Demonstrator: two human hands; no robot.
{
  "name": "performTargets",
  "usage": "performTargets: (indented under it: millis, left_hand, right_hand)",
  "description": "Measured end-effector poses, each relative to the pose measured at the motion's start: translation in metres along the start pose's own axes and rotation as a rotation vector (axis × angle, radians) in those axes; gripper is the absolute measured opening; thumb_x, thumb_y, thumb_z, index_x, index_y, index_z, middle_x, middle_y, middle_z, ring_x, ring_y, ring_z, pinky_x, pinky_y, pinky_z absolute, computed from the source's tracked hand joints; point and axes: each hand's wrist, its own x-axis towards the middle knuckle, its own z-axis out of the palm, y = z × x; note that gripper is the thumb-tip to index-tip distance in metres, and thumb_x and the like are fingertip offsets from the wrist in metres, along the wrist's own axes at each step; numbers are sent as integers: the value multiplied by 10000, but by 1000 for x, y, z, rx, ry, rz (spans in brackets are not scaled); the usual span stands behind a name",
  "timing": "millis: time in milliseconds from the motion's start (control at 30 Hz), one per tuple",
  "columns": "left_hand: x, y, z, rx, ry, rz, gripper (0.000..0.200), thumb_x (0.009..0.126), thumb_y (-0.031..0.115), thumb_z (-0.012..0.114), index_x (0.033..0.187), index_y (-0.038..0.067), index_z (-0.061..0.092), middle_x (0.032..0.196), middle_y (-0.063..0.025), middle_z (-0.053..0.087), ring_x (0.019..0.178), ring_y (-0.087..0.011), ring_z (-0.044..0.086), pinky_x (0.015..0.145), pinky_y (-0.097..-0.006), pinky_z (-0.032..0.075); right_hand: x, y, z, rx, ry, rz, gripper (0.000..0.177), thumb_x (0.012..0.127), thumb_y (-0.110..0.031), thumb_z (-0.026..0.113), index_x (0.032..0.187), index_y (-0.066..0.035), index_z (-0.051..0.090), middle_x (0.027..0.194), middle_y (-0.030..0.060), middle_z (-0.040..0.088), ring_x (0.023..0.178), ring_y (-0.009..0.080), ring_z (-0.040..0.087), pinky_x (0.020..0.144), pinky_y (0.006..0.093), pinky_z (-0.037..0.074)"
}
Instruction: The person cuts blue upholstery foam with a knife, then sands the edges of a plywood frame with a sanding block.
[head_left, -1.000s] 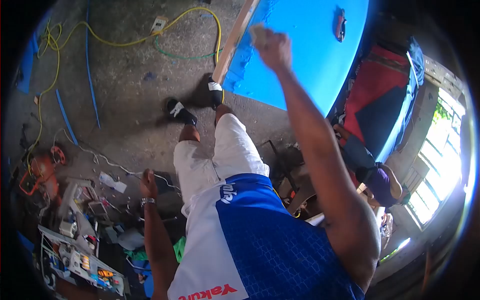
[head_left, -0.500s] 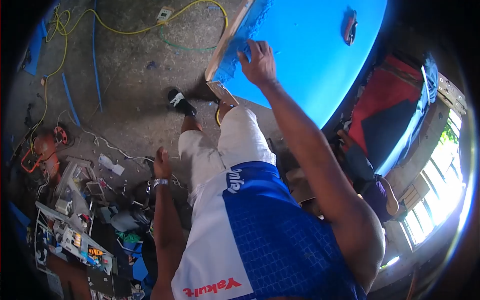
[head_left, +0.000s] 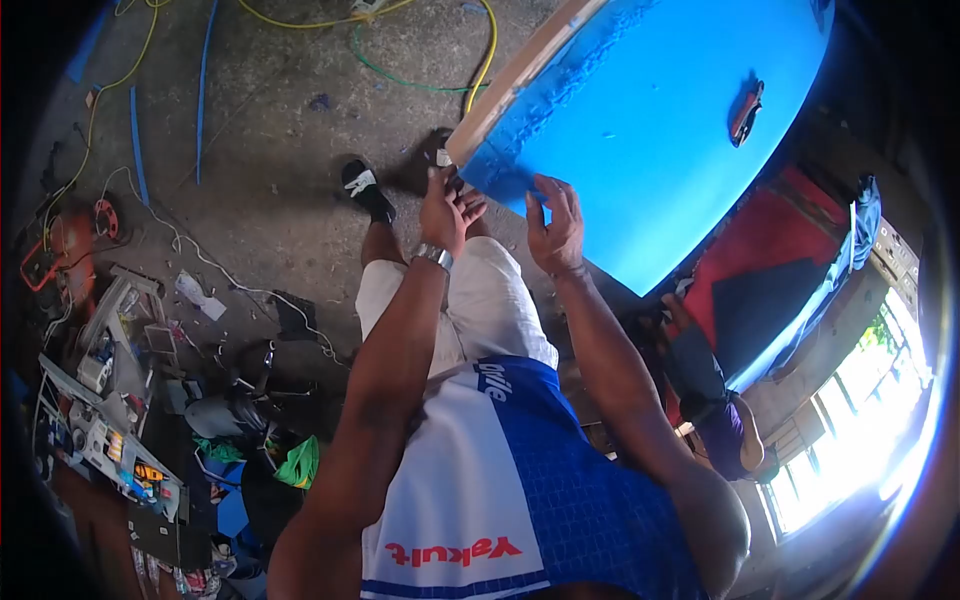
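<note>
A large bright blue panel (head_left: 640,130) with a wooden strip (head_left: 520,75) along its left edge fills the upper right. Rough blue shreds lie beside the strip. My left hand (head_left: 448,210), with a metal watch at the wrist, is at the panel's near corner, fingers apart and nothing seen in them. Over the panel's near edge is my right hand (head_left: 557,225), its fingers bent and apart, holding nothing visible. A red and black tool (head_left: 746,113) rests on the panel farther right.
Yellow hose (head_left: 485,60) and a green cord lie on the concrete floor. Cluttered shelving (head_left: 110,440) stands at the lower left, near an orange machine (head_left: 75,245). Another person (head_left: 725,430) is at the right, beside a red and black covered surface (head_left: 760,260).
My left hand has risen from beside my leg to the panel's corner. My right hand has drawn back from the shredded strip toward the near edge. The panel appears lower and farther right in view.
</note>
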Motion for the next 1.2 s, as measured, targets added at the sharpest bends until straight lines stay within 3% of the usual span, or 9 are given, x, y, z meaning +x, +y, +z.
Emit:
performTargets:
  millis: [133, 267, 367, 567, 700, 833, 967, 1100, 1200]
  left_hand:
    - [41, -5, -17, -130, 66, -103, 574, 1025, 597, 435, 1414, 177, 476, 1226, -22, 621, 1025, -216, 621, 969, -465, 455]
    - [74, -16, -27, 5, -265, 61, 542, 1021, 590, 458, 1360, 177, 543, 1249, -39, 628, 1070, -202, 620, 990, -419, 458]
    - [63, -2, -17, -187, -95, -165, 546, 1021, 587, 459, 1377, 180, 537, 1249, -45, 635, 1087, -210, 618, 997, -425, 462]
    - [83, 9, -21, 47, -36, -263, 539, 1030, 566, 447, 1393, 175, 525, 1235, -60, 630, 1066, -212, 620, 989, -467, 473]
    - [102, -1, -47, 532, 191, -128, 344, 1060, 395, 459, 1202, 126, 620, 943, -53, 680, 799, -205, 671, 750, -472, 554]
    - [93, 23, -169, 1796, 208, 1183, 293, 1057, 290, 472, 1001, 43, 619, 823, -180, 682, 706, -303, 688, 628, -464, 528]
    - [-69, 100, -89, 1502, -70, 501, 233, 1033, 224, 518, 1001, 31, 644, 868, -220, 693, 763, -421, 675, 647, -469, 519]
    - [-119, 109, -45, 1645, -443, 775, 148, 992, 191, 594, 1029, 62, 657, 863, -168, 703, 756, -370, 694, 648, -458, 529]
    - [-124, 103, 0, 1659, -643, 929, 118, 963, 167, 636, 1032, 72, 655, 867, -139, 707, 754, -344, 694, 663, -447, 536]
  right_hand:
    - [-5, -1, 3, -36, 6, -2, 293, 884, -33, 660, 1170, 17, 619, 1102, 200, 660, 981, 382, 642, 855, 449, 524]
    - [-19, -3, 0, -26, -63, 0, 316, 889, -32, 667, 1199, -4, 614, 1137, 193, 646, 1033, 363, 632, 835, 428, 534]
    - [-25, -7, 1, 6, -76, 14, 339, 865, -31, 672, 1197, -1, 609, 1133, 214, 636, 1047, 412, 608, 886, 469, 515]
    - [-14, -21, 7, 57, -103, -13, 312, 913, -89, 666, 1210, -13, 609, 1109, 195, 643, 1032, 395, 627, 886, 466, 518]
    - [-14, -20, 13, 88, -120, -39, 324, 905, -79, 644, 1219, -14, 599, 1105, 192, 644, 1032, 391, 629, 890, 469, 520]
    - [1, -39, 3, 111, -156, -55, 377, 889, -83, 645, 1257, -16, 598, 1157, 202, 633, 1079, 389, 617, 928, 468, 510]
    - [9, -40, 9, 108, -288, -158, 427, 943, -202, 671, 1319, -19, 582, 1223, 192, 616, 1131, 356, 606, 964, 457, 498]
    - [-13, -26, 5, 783, -615, 132, 489, 1014, -346, 579, 1400, -48, 536, 1290, 152, 609, 1203, 285, 577, 1011, 427, 481]
    - [-3, -48, -48, 836, -1071, 435, 574, 1064, -473, 456, 1479, -77, 474, 1329, 116, 621, 1217, 229, 578, 998, 391, 499]
